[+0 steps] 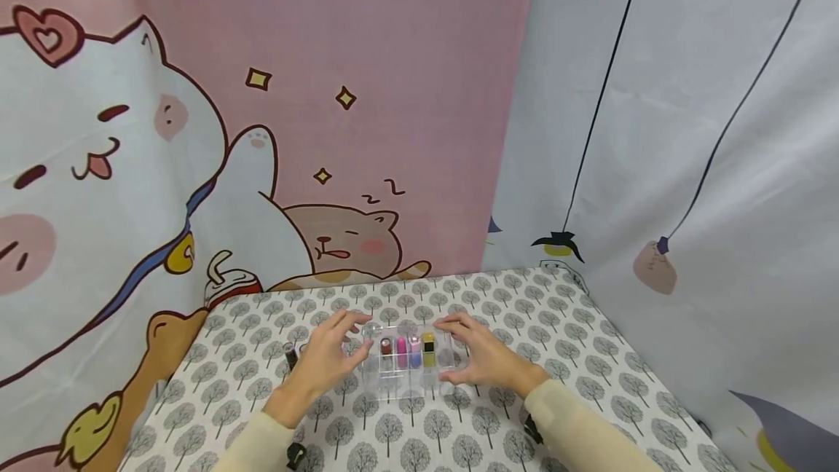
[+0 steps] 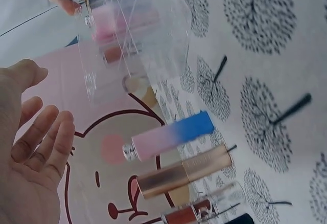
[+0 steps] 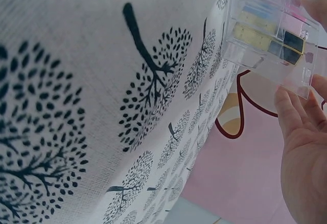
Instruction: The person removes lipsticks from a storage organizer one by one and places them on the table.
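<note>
A clear plastic organizer (image 1: 388,389) stands on the patterned cloth, with several lip tubes upright in it: a dark red one (image 1: 386,347), a bright pink one (image 1: 401,352), a pink-to-blue one (image 1: 415,353) and a yellow one with a black band (image 1: 429,357). My right hand (image 1: 486,357) grips the organizer's right side, fingers at the far corner and thumb nearer me. Beside its left side is my left hand (image 1: 323,357), fingers loosely bent around nothing. The left wrist view shows that palm free of the plastic.
Left of the organizer, partly behind my left hand, stand more tubes: a pink-to-blue tube (image 2: 171,135), a gold tube (image 2: 185,172) and a clear one with reddish-brown contents (image 2: 186,215). Tree-print cloth (image 1: 432,450) covers the table. Cartoon-printed curtains (image 1: 406,130) hang behind and at the sides.
</note>
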Motion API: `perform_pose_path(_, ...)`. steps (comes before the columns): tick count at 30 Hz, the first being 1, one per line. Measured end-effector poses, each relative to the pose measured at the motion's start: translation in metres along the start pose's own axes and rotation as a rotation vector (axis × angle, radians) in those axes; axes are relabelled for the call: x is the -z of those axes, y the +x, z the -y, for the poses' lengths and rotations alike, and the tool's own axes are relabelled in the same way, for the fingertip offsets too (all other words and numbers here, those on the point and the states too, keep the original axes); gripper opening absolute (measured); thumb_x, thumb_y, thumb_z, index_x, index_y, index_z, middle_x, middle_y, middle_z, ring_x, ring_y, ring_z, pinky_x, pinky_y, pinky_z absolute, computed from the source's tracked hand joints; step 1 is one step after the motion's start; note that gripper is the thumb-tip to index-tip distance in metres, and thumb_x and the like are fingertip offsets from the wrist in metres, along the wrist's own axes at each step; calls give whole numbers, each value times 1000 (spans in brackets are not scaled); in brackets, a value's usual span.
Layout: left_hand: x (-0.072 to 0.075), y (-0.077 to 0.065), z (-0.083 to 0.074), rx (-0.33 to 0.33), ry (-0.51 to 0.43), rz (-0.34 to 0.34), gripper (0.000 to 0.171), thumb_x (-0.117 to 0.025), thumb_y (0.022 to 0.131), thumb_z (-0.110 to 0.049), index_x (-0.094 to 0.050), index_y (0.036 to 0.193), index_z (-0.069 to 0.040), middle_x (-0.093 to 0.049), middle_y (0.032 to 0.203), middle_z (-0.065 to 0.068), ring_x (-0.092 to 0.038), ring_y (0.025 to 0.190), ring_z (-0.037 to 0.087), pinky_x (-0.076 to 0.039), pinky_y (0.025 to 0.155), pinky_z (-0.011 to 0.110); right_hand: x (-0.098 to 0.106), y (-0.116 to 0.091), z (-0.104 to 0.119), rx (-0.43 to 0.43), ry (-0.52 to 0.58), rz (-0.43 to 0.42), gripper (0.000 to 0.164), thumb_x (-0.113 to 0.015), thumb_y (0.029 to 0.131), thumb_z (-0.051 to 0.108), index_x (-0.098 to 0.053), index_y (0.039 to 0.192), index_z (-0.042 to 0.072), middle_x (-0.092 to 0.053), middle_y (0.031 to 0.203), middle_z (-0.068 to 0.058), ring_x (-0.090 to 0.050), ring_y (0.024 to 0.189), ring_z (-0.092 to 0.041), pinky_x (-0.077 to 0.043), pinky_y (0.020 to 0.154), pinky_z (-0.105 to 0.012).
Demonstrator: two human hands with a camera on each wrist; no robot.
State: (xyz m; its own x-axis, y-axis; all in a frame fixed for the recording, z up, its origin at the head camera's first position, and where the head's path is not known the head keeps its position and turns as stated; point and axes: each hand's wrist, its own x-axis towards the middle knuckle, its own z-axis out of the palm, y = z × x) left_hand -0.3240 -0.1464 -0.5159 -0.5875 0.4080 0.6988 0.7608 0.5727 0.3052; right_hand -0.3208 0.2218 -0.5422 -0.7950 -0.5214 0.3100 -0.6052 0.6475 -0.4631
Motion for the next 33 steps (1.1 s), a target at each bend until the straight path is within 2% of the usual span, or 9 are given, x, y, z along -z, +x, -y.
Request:
perform_pose_path(9,-19,4,-14,71,-64,29,46,-100,88,-1,-78,128,3,-80,117,17,-83,90,30,-74,78,27,1,-1,1,-8,-5,3,97,-105,87,41,-58,170,20,-60,165,-1,-67,146,-28,-64,123,-57)
perform_pose_path(13,-27,6,-22,143,-67,48,43,-100,88,-1,-78,124,2,-79,115,15,-85,90,30,-75,77,27,1,0,0,-1,-10,-5,97,-105,88,42,-58,170,20,-60,164,-1,-68,145,-27,-64,123,-55)
perform_pose_path(17,-35,8,-29,216,-35,62,37,-100,87,0,-80,119,0,-80,111,14,-85,88,26,-73,76,23,2,0,-1,9,9,-5,95,-105,89,39,-58,169,19,-60,163,-1,-70,143,-29,-66,121,-53)
perform_pose_path(20,-41,9,-32,240,0,70,34,-99,87,-1,-81,116,0,-83,112,16,-86,88,25,-70,75,17,2,0,-2,7,23,-3,95,-105,88,38,-58,169,20,-60,163,-1,-71,142,-32,-67,120,-52)
perform_pose_path(24,-50,8,-34,246,49,82,29,-99,88,0,-81,111,0,-85,110,17,-86,88,27,-68,73,13,2,0,-2,-8,31,1,97,-105,87,39,-58,170,21,-59,164,0,-71,142,-31,-66,121,-52)
perform_pose_path(29,-57,5,-35,252,140,80,23,-99,90,-3,-83,106,-1,-84,102,14,-81,77,20,-65,66,13,2,0,-1,-11,31,8,98,-105,86,41,-58,170,21,-59,165,2,-68,146,-26,-64,124,-53)
perform_pose_path(33,-59,5,-35,268,160,59,21,-99,90,-3,-85,105,-3,-85,101,14,-79,74,17,-64,64,14,1,1,0,-5,37,4,98,-106,86,40,-58,169,21,-59,165,3,-68,146,-25,-63,125,-51)
